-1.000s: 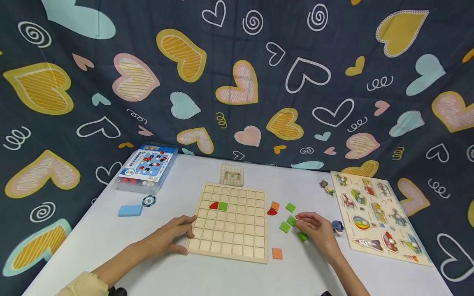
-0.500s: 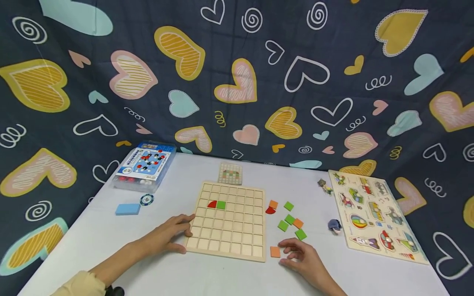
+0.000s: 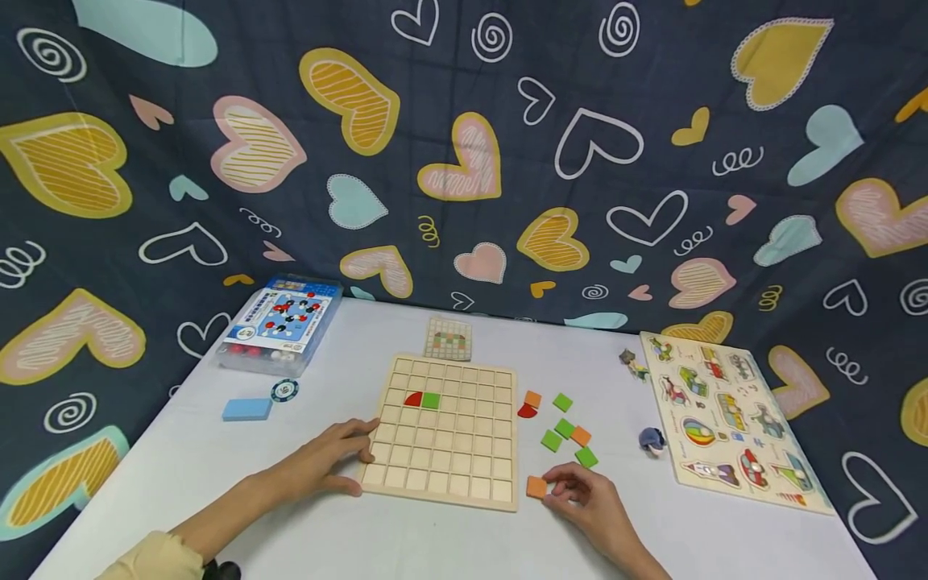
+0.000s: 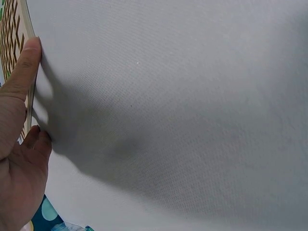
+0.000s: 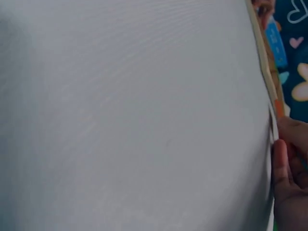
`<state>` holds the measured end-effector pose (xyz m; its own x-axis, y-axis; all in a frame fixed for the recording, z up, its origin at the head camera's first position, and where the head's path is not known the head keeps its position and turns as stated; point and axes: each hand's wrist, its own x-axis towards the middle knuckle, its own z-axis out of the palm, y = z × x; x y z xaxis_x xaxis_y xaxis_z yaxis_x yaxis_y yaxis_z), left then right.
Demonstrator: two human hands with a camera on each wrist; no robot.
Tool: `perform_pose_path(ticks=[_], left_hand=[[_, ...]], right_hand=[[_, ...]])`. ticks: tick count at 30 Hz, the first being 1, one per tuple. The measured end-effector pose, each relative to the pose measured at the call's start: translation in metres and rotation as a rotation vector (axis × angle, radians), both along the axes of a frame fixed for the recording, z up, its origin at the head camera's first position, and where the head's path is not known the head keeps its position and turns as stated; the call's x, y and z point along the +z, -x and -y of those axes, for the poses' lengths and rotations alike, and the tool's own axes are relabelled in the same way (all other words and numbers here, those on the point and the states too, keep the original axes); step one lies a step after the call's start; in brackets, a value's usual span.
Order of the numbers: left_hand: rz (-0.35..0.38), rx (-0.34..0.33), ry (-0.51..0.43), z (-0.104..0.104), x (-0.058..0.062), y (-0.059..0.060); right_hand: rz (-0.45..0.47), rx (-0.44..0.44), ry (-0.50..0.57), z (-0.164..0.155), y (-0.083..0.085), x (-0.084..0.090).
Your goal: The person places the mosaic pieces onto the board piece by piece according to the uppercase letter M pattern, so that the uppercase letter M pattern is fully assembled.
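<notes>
In the head view, a wooden grid board lies flat with a red quarter-round piece and a green square tile side by side in its cells. My left hand rests at the board's left edge, thumb and fingers spread along it; the left wrist view shows them touching the rim. Right of the board, my right hand pinches the edge of an orange square tile between thumb and fingertips. In the right wrist view, the hand shows only at the right border, with the orange tile partly hidden.
Loose green tiles, orange tiles and a red piece lie right of the board. A small pattern card sits behind it. A picture puzzle stands far right; a boxed set and blue block lie left.
My right hand has left the green tiles, where an orange tile now lies, and moved nearer to the front orange tile, whose edge it now pinches. The left hand stays at the board.
</notes>
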<state>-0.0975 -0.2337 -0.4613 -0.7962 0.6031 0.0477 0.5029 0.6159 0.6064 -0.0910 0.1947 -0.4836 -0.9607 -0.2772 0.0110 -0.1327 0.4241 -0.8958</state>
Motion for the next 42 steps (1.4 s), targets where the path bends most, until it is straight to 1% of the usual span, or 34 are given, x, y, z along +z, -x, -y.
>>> perform_pose_path(ticks=[4, 7, 12, 17, 21, 24, 27, 30, 35, 37, 39, 42], left_hand=[[0.005, -0.004, -0.001, -0.001, 0.0, 0.001], [0.009, -0.005, -0.002, -0.001, 0.001, 0.001], [-0.001, -0.002, -0.002, -0.002, 0.001, 0.001], [-0.003, 0.002, 0.004, -0.001, 0.002, 0.001], [-0.003, 0.006, 0.003, 0.0, 0.001, -0.001], [-0.005, 0.007, -0.003, 0.001, 0.001, -0.001], [-0.002, 0.003, -0.008, 0.0, 0.001, 0.0], [0.004, 0.004, -0.014, 0.0, 0.001, 0.0], [-0.005, 0.005, -0.023, 0.0, 0.0, -0.002], [-0.012, 0.005, -0.022, -0.001, -0.001, -0.002], [-0.024, 0.0, -0.021, -0.001, 0.0, -0.002], [-0.044, -0.005, -0.022, -0.001, 0.001, -0.001]], right_hand=[[0.014, -0.052, 0.054, 0.003, 0.001, 0.003], [0.022, -0.099, 0.117, 0.009, 0.004, 0.006], [0.027, -0.156, 0.211, 0.021, 0.013, 0.007], [0.076, -0.168, 0.227, 0.035, 0.026, 0.009], [0.128, -0.144, 0.239, 0.049, 0.038, 0.01], [0.138, -0.117, 0.253, 0.06, 0.05, 0.01], [0.109, -0.074, 0.261, 0.071, 0.063, 0.008], [0.053, -0.023, 0.249, 0.086, 0.073, 0.009], [-0.067, 0.04, 0.199, 0.108, 0.076, 0.024], [-0.109, 0.052, 0.179, 0.114, 0.076, 0.031], [-0.149, 0.055, 0.176, 0.118, 0.08, 0.028], [-0.171, 0.043, 0.163, 0.123, 0.089, 0.017]])
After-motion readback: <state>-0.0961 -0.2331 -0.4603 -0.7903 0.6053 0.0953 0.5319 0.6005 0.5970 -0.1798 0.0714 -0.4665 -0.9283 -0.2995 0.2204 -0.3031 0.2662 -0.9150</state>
